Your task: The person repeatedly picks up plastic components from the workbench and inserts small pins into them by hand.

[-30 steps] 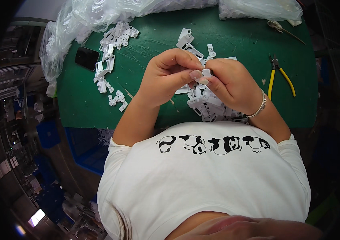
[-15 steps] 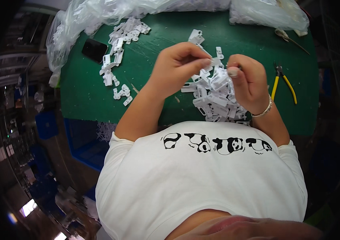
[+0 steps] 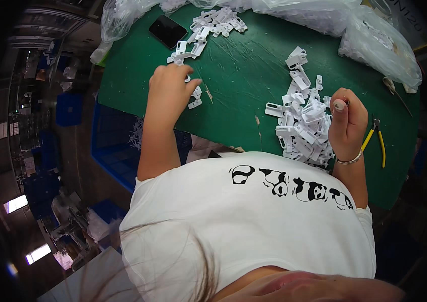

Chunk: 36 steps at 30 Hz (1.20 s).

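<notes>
At the left of the green table, my left hand (image 3: 167, 90) is over small white plastic parts (image 3: 195, 95), thumb and index finger apart. A white part shows in the gap between them, but I see no grip on it. My right hand (image 3: 347, 123), with a bracelet on its wrist, is closed at the right edge of a large heap of white plastic parts (image 3: 301, 121). Its thumb presses against the curled fingers, and a small dark bit shows there, too small to name. Some white parts have long slots.
More white parts (image 3: 218, 22) lie at the back beside a black phone (image 3: 168, 31). Clear plastic bags (image 3: 379, 48) line the far edge. Yellow-handled cutters (image 3: 375, 141) and a thin pointed tool (image 3: 397, 95) lie at the right. A blue crate (image 3: 115, 136) stands below the table's left edge.
My left hand has moved left, from beside my right hand to the parts on the left. My right hand remains closed by the heap. The whole view has shifted.
</notes>
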Motion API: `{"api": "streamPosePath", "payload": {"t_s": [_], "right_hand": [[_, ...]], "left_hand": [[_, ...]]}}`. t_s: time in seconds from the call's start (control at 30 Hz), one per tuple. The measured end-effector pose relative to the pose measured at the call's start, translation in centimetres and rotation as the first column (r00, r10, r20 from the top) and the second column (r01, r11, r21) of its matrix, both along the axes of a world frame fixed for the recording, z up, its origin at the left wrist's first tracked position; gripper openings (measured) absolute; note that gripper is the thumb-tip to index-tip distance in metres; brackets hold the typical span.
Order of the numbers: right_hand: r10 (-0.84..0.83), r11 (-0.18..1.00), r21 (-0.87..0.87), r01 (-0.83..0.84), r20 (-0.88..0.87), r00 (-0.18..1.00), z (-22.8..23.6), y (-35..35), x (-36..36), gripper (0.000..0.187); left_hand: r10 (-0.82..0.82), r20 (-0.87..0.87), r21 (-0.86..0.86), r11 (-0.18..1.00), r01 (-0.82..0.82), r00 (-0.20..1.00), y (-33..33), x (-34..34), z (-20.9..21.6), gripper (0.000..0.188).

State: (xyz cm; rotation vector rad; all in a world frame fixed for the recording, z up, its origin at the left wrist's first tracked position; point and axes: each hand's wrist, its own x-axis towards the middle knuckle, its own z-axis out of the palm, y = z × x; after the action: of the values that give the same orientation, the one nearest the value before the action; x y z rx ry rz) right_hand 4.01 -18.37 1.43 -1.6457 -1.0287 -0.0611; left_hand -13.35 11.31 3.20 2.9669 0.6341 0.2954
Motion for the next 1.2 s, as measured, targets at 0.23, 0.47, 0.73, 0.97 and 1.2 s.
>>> {"api": "streamPosePath", "payload": {"t_s": [0.23, 0.47, 0.73, 0.97, 1.2], "right_hand": [[0.019, 1.0, -0.023, -0.02, -0.074, 0.997, -0.2, 0.4, 0.0, 0.028], [-0.001, 1.0, -0.012, 0.0, -0.069, 0.998, -0.1, 0.4, 0.0, 0.027], [0.006, 0.996, -0.088, -0.017, -0.13, 0.992, 0.5, 0.6, 0.0, 0.026], [-0.061, 0.997, -0.043, 0.059, -0.035, 0.998, 0.4, 0.5, 0.2, 0.032], [-0.029, 0.996, -0.084, 0.026, -0.033, 0.999, 0.4, 0.7, -0.1, 0.027]], "left_hand": [[0.168, -0.159, -0.361, 0.908, -0.215, 0.973, 0.4, -1.2, -1.9, 0.027], [0.099, 0.005, -0.559, 0.825, -0.079, 0.995, 0.0, 1.1, -3.3, 0.021], [-0.152, 0.375, -0.923, 0.031, 0.384, 0.914, -6.4, 7.7, 0.8, 0.025], [-0.044, 0.281, -0.886, -0.396, 0.242, 0.959, -11.4, 10.7, 1.0, 0.029], [-0.109, 0.291, -0.84, -0.506, 0.199, 0.951, -12.9, 10.3, -0.9, 0.035]]}}
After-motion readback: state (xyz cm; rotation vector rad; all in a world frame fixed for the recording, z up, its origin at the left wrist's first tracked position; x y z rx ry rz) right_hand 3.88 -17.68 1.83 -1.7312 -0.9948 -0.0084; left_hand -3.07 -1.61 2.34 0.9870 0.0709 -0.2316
